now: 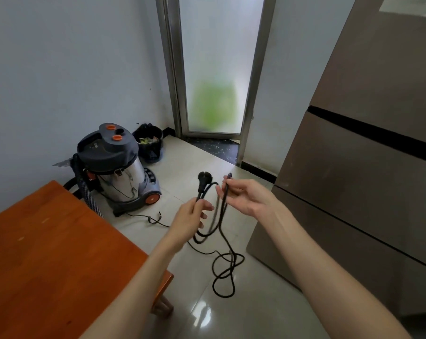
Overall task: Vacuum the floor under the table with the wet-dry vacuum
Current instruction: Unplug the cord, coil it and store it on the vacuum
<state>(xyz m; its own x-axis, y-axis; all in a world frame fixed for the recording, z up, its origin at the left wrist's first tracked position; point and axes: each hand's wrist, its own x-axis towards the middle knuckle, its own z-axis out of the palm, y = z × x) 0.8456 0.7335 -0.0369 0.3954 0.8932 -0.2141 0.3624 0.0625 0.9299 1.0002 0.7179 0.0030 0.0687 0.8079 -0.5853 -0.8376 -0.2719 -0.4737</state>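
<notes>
Black power cord [223, 243] is being uncoiled: left hand [191, 217] grips it below the plug [202, 178], right hand [243, 195] pinches a loop. Next, find a socket.

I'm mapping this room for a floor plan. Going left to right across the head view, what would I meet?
Table → vacuum → bin → left hand, gripping the cord below the plug → right hand, pinching the cord → fridge.
</notes>
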